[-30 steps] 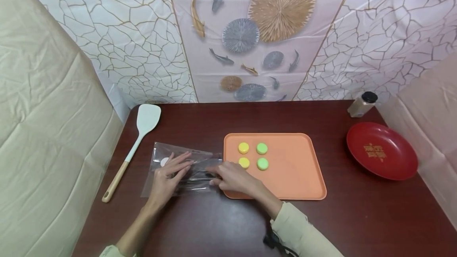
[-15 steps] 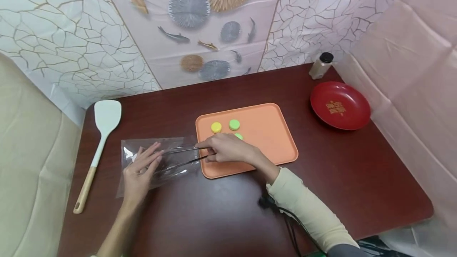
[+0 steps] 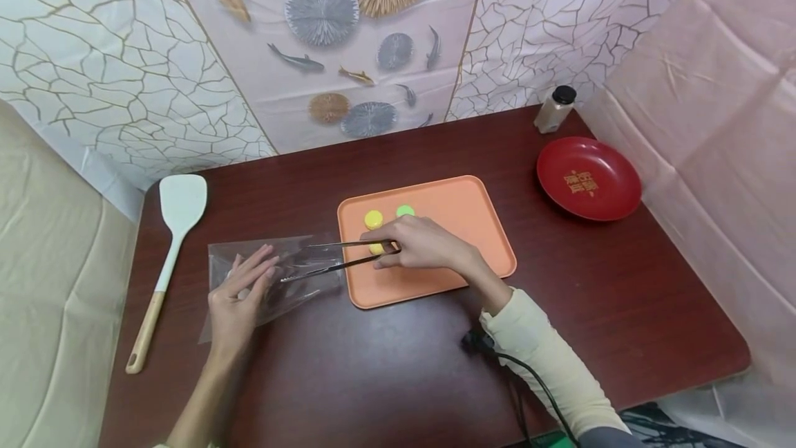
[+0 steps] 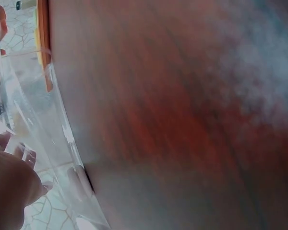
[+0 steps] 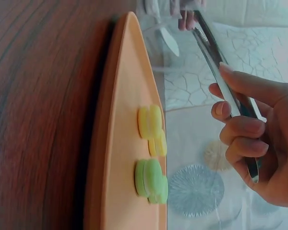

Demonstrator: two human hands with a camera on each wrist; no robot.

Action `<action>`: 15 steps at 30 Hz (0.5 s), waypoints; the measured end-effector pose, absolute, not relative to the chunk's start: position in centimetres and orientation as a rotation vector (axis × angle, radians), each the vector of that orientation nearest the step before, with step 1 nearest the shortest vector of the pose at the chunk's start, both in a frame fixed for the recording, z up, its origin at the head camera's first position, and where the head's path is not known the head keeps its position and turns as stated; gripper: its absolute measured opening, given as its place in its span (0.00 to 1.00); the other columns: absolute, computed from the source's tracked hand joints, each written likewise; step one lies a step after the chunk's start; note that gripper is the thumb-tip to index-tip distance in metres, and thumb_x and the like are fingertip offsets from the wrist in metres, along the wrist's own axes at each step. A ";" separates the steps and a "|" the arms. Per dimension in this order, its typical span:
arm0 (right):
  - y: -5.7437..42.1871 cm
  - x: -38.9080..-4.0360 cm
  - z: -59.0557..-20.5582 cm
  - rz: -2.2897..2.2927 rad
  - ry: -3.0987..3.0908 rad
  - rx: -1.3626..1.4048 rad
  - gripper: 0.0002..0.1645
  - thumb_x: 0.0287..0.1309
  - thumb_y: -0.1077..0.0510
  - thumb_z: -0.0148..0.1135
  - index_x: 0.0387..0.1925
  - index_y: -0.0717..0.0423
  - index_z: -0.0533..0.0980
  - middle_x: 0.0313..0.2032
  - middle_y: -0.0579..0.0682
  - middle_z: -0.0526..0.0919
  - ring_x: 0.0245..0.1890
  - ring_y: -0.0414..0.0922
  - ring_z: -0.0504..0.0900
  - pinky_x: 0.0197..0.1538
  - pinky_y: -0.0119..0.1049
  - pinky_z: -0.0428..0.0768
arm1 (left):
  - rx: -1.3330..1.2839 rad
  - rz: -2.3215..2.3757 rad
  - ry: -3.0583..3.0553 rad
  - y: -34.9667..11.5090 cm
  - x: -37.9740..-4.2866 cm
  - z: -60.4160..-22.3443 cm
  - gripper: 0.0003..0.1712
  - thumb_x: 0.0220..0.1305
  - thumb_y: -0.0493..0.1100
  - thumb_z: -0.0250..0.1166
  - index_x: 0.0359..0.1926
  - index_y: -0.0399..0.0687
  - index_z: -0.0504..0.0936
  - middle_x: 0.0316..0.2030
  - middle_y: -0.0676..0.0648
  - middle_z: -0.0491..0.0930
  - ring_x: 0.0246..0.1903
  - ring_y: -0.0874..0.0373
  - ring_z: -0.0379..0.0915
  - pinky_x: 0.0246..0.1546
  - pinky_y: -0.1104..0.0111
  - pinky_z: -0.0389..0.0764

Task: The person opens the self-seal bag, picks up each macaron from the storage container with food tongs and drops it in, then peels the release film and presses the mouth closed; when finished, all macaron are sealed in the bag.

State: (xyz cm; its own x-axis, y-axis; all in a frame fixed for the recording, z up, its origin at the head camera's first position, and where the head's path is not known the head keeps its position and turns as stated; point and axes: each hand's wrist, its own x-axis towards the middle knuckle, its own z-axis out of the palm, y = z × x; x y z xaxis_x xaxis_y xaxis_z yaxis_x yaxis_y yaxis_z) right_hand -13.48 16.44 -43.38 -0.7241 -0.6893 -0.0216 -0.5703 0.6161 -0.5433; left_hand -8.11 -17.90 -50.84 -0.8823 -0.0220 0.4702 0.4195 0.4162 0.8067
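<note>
My left hand (image 3: 239, 289) rests on a clear plastic bag (image 3: 298, 254), its fingers fairly straight. In the left wrist view the fingers (image 4: 26, 153) lie close against the clear film. My right hand (image 3: 423, 244) grips metal tongs (image 3: 338, 267), whose two arms spread apart and point left over the bag; I cannot tell whether the tips are inside it. Below that hand is an orange tray (image 3: 460, 227) with yellow macarons (image 3: 374, 219) and green macarons (image 3: 405, 211). The right wrist view shows two yellow (image 5: 150, 121) and two green macarons (image 5: 149, 178), and nothing between the tong tips.
A white spatula (image 3: 180, 206) with a wooden handle lies at the table's left. A red plate (image 3: 588, 178) and a black-capped jar (image 3: 555, 109) stand at the right rear. A black cable (image 3: 528, 368) hangs by the right sleeve. Patterned cloth (image 3: 367, 54) closes the back.
The head view has turned, shifting everything left. My right hand has drawn the tongs rightward from deep over the bag, and their arms now show clearly. The left hand stays on the bag.
</note>
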 end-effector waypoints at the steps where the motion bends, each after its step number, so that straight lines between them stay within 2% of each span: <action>1: 16.7 -13.5 -43.3 -0.783 2.603 -1.028 0.25 0.68 0.49 0.78 0.64 0.48 0.86 0.27 0.36 0.79 0.28 0.33 0.74 0.33 0.30 0.73 | -0.332 -1.472 -2.267 -18.0 -8.1 -50.8 0.15 0.67 0.22 0.72 0.52 0.35 0.93 0.59 0.33 0.88 0.65 0.72 0.82 0.85 0.50 0.64; 5: 17.5 -13.4 -42.9 -0.927 2.507 -0.985 0.20 0.69 0.49 0.77 0.58 0.50 0.87 0.25 0.38 0.76 0.27 0.35 0.72 0.32 0.30 0.70 | -0.322 -1.490 -2.264 -18.2 -8.0 -50.6 0.15 0.68 0.22 0.71 0.52 0.35 0.93 0.59 0.33 0.88 0.65 0.71 0.82 0.86 0.51 0.63; 8: 18.2 -13.2 -42.5 -0.992 2.459 -0.964 0.21 0.71 0.49 0.76 0.61 0.50 0.87 0.25 0.39 0.74 0.26 0.36 0.69 0.32 0.31 0.68 | -0.335 -1.491 -2.257 -18.4 -8.0 -50.5 0.15 0.69 0.22 0.70 0.52 0.34 0.92 0.59 0.32 0.88 0.66 0.69 0.82 0.86 0.53 0.63; 11: 18.7 -12.8 -42.0 -1.021 2.455 -0.964 0.27 0.72 0.48 0.75 0.68 0.50 0.84 0.26 0.39 0.75 0.26 0.36 0.68 0.32 0.31 0.67 | -0.340 -1.482 -2.262 -18.5 -8.2 -50.7 0.15 0.68 0.21 0.70 0.52 0.34 0.93 0.59 0.32 0.88 0.65 0.68 0.83 0.86 0.57 0.63; 15: 19.2 -11.7 -41.5 -1.029 2.471 -0.992 0.26 0.72 0.48 0.75 0.66 0.51 0.85 0.26 0.38 0.77 0.25 0.35 0.68 0.30 0.30 0.67 | -0.328 -1.461 -2.298 -18.4 -8.2 -50.9 0.15 0.69 0.23 0.71 0.52 0.36 0.93 0.59 0.35 0.89 0.66 0.70 0.82 0.86 0.59 0.63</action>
